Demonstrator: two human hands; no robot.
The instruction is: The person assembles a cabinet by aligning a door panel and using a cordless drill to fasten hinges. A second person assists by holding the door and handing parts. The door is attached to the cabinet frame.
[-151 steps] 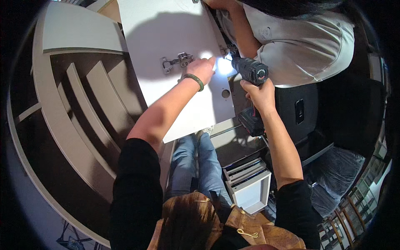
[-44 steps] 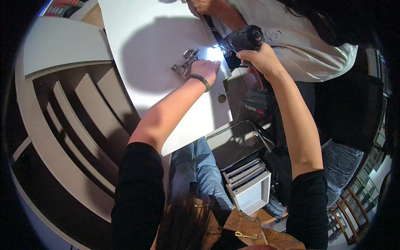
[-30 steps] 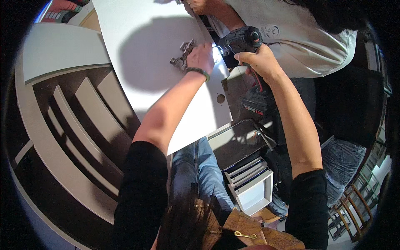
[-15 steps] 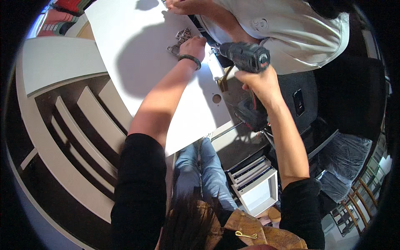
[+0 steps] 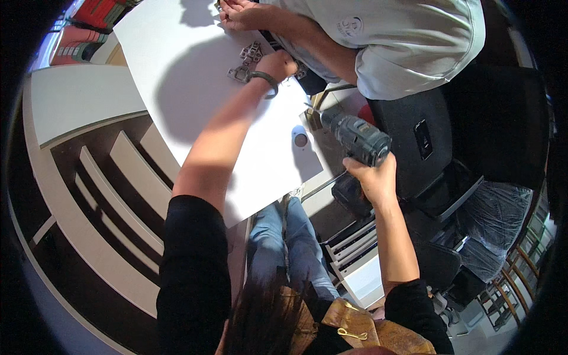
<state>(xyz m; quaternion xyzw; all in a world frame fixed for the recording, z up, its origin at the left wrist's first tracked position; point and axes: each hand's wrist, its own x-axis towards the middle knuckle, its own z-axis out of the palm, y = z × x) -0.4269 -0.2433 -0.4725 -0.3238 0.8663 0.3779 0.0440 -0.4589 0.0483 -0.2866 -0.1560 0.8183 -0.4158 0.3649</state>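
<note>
My right hand [image 5: 377, 176] grips the handle of a black cordless drill [image 5: 359, 137], its bit pointing up and left, apart from the white panel [image 5: 207, 106]. Along the far right edge of that panel, my left hand [image 5: 278, 64] is closed on a metal cabinet hinge [image 5: 301, 70], mostly covered by my fingers. Beside my left wrist several loose metal hinges [image 5: 251, 53] lie on the panel. A round hole [image 5: 300, 139] shows near the panel's near right corner.
Across the panel a person in a light shirt [image 5: 408, 47] holds a hand [image 5: 242, 15] over the far edge. Left stands a cabinet with slanted boards [image 5: 118, 195]. At right are a black chair seat with a phone [image 5: 423, 139] and a plastic-wrapped chair [image 5: 494, 219].
The drill has pulled back from the hinge, toward me and slightly right. My left hand stays at the panel edge. The other person's hand has shifted left.
</note>
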